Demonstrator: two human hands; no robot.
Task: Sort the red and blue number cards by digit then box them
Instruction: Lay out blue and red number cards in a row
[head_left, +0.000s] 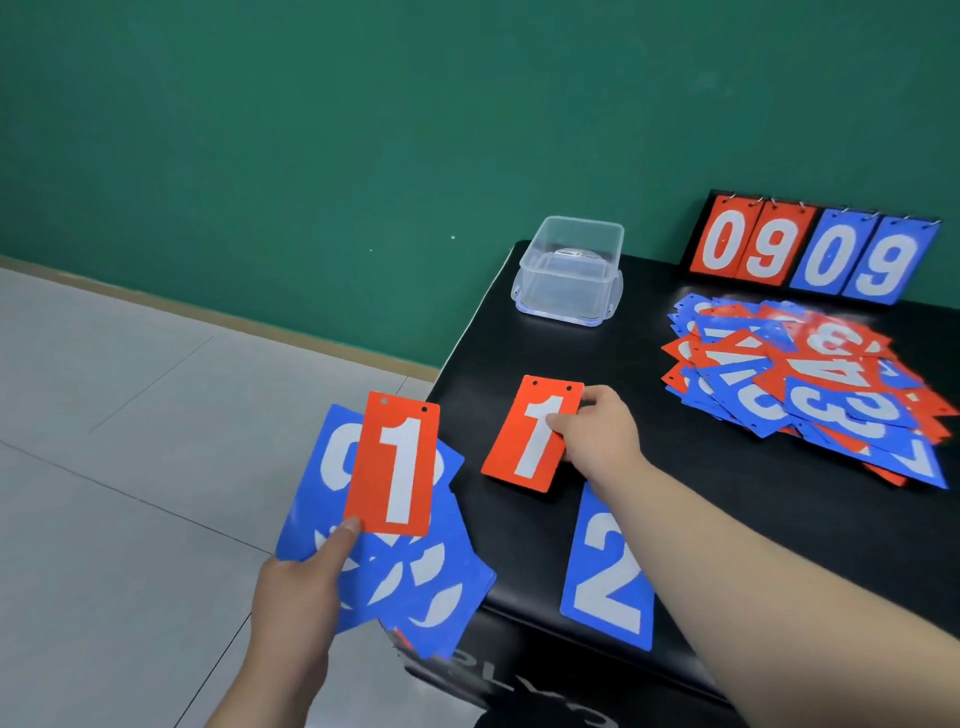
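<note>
Left hand (296, 587) is gripping a fanned-out bunch of blue cards (447, 582). A red 1 card (395, 467) sits on top of the fan, with the thumb pressed on its bottom left corner. The whole fan hangs just off the table's (701, 415) left edge, over the floor (130, 467).

Right hand (597, 431) is just to the right of that, pinching a second red 1 card (524, 441) by its right edge, thumb on the white digit and fingers curled round the side. That card is down at the table surface and tilted a bit clockwise. I can't tell if it's lying fully flat or is a hair lifted.

A blue 2 card (608, 571) lies flat on the table right below the right hand, partly under the forearm. Beyond that hand, toward the wall, a clear box (569, 270) sits open-topped with no cards in it. Off to the hand's right there's a messy pile of cards (810, 384), red and blue all mixed up. Behind the pile stands a scoreboard stand (815, 254) reading 09 in red and 09 in blue.
</note>
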